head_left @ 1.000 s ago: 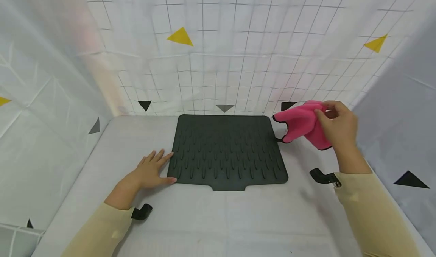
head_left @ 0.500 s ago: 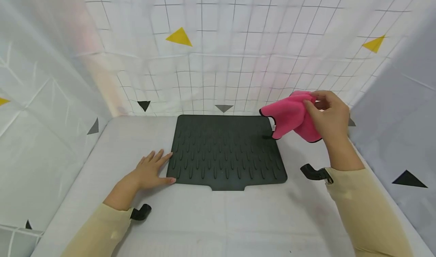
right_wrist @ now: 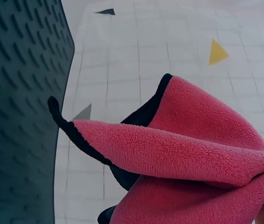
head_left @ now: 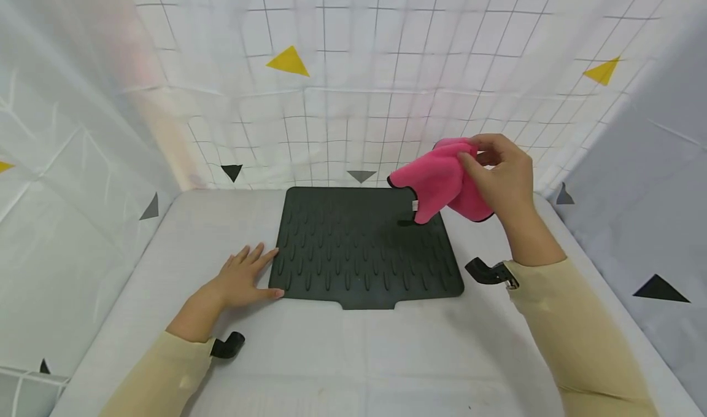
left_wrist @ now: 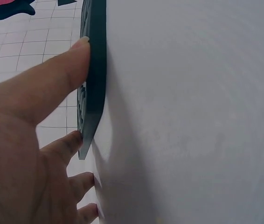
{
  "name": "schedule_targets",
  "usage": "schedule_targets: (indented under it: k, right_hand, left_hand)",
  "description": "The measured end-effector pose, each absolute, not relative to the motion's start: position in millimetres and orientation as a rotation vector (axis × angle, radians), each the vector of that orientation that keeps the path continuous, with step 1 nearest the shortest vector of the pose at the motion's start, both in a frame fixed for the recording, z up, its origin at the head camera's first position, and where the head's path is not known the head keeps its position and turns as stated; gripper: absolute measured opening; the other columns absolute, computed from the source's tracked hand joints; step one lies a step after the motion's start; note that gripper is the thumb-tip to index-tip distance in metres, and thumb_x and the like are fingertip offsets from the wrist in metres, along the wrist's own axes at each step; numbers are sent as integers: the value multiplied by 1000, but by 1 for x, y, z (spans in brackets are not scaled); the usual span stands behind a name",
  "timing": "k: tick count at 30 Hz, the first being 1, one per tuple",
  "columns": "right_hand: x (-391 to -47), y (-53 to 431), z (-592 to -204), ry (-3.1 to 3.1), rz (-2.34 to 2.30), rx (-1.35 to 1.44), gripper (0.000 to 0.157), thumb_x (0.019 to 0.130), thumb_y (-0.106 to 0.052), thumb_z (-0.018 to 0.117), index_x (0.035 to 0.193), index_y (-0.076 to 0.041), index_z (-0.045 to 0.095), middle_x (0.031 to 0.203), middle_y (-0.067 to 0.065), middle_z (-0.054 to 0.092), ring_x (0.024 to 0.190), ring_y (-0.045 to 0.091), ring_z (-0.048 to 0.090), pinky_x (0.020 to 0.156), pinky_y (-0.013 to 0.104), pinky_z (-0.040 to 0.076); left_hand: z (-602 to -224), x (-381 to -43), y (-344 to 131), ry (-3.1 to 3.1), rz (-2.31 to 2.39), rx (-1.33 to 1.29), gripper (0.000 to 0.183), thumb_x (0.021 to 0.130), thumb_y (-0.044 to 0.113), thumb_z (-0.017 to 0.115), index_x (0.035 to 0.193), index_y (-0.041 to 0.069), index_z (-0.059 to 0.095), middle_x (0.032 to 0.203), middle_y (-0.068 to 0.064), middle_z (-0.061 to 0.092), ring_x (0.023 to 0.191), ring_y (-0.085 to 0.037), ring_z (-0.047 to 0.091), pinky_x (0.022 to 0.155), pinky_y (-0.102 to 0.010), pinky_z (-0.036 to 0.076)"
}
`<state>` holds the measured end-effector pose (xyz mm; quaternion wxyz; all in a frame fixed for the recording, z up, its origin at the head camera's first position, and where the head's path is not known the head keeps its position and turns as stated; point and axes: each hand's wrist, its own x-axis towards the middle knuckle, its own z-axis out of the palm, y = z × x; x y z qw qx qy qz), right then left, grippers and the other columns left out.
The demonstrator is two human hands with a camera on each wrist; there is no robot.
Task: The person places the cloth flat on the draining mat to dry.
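Observation:
A dark green-black ribbed mat (head_left: 359,245) lies flat on the white table. My left hand (head_left: 237,282) rests at its left edge with fingers spread; in the left wrist view the thumb (left_wrist: 71,63) touches the mat's side. Above the mat's right side, my right hand (head_left: 505,174) pinches a pink cloth (head_left: 436,180) between thumb and fingers. The cloth hangs in folds, with a black border and a small white tag. Up close in the right wrist view, the cloth (right_wrist: 192,149) looks fluffy, and a black loop sticks out from one corner.
A white sheet with a grid and yellow triangles (head_left: 289,61) rises behind the table (head_left: 331,355). White side walls carry black and grey triangles (head_left: 660,288). A black wrist mount (head_left: 488,272) juts from the right sleeve, and another (head_left: 229,345) from the left.
My right hand has carried the pink cloth leftward and a little up, from beside the mat to over its right part. My left hand has stayed at the mat's edge.

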<state>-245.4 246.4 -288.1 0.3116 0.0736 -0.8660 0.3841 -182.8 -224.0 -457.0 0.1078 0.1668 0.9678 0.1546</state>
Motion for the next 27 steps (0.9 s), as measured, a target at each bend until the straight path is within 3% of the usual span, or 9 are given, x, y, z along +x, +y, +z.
schedule_targets:
  k: [5, 12, 20, 27]
  right_hand:
    - [-249, 231, -286, -2280, 1058, 262, 30, 92, -27, 74, 117, -10, 71, 107, 5, 70, 82, 3, 63, 75, 15, 49]
    - [-251, 204, -294, -2335, 1088, 325, 29, 93, -25, 73, 117, -11, 70, 103, 8, 72, 84, 21, 68, 75, 25, 52]
    - [-257, 174, -320, -2359, 1161, 449, 24, 91, -21, 75, 113, -11, 70, 98, 5, 72, 81, 18, 69, 65, 24, 53]
    - [-261, 153, -342, -2401, 1308, 465, 25, 91, -24, 76, 114, -14, 70, 95, 4, 72, 80, 18, 68, 71, 34, 57]
  left_hand:
    - [-456, -183, -224, 2848, 461, 489, 100, 84, 69, 64, 158, 11, 30, 161, -27, 20, 146, -56, 13, 111, -74, 12]
    - [-458, -183, -224, 2848, 457, 496, 100, 84, 69, 64, 158, 11, 29, 161, -27, 20, 146, -55, 12, 111, -74, 12]
    - [-458, -183, -224, 2848, 464, 494, 101, 84, 70, 64, 158, 11, 29, 161, -28, 20, 146, -55, 12, 111, -74, 12]
    - [-459, -184, -224, 2837, 469, 489, 102, 83, 72, 63, 159, 13, 28, 162, -26, 18, 147, -55, 11, 111, -73, 11]
